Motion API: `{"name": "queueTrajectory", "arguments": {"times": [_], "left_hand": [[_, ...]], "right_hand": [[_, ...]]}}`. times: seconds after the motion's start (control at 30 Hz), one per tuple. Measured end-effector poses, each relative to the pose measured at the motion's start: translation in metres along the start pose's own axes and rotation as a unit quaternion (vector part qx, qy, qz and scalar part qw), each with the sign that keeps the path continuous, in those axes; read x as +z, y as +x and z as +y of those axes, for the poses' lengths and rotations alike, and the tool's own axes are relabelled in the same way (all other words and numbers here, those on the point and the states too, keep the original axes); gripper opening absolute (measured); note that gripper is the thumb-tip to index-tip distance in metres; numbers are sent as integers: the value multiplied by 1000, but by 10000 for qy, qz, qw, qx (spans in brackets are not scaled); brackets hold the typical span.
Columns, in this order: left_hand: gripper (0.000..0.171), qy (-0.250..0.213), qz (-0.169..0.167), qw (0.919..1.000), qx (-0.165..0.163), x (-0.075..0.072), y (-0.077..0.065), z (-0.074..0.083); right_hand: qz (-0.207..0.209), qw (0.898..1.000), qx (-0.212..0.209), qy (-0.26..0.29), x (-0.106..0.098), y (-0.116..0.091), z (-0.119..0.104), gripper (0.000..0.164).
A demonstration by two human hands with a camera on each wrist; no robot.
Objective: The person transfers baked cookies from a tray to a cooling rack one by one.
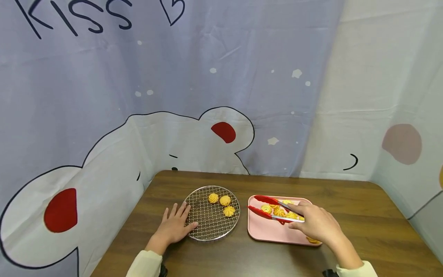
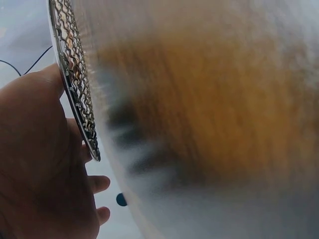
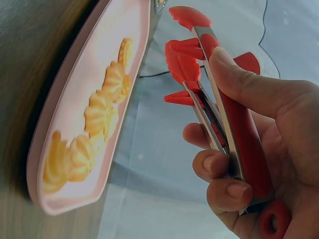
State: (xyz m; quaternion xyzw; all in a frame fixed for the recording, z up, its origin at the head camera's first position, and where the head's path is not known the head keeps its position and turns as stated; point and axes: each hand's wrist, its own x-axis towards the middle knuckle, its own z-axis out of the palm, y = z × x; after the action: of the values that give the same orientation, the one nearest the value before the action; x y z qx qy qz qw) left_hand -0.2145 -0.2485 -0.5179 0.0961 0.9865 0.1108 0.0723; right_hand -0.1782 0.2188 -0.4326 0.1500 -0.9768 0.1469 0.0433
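My left hand (image 1: pixel 174 226) lies against the left rim of a round wire cooling rack (image 1: pixel 205 220), fingers spread and fairly straight. Three yellow piped cookies (image 1: pixel 225 200) sit on the rack's right half. On the right, my right hand (image 1: pixel 319 222) grips a pair of metal tongs (image 3: pixel 239 134) with red tips and red handle pads. The tongs are spread apart above a pink tray (image 1: pixel 264 233), and nothing shows between their tips in the right wrist view. Several yellow cookies (image 3: pixel 99 115) lie on that tray, one near its front right corner, partly hidden by the hand.
Rack and tray stand side by side on a brown wooden table (image 1: pixel 242 256), with a gap between them. A printed curtain (image 1: pixel 277 96) hangs behind the table and along its sides.
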Motion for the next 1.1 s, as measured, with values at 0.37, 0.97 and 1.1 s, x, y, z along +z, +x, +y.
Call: {"name": "queueTrajectory", "arguments": {"times": [0.37,0.97,1.1], "left_hand": [[79,3,8,10000,-18,-2,-1,2],[79,29,115,9999,77,-2,-2,2],[79,14,136,9999,95,-2,-2,2]], "right_hand": [[51,9999,60,-65,-5,-17,20,61],[-42,9988,448,-172,-10,-44,46,60],[-43,9984,517,-225,-11,-48,49,60]]}}
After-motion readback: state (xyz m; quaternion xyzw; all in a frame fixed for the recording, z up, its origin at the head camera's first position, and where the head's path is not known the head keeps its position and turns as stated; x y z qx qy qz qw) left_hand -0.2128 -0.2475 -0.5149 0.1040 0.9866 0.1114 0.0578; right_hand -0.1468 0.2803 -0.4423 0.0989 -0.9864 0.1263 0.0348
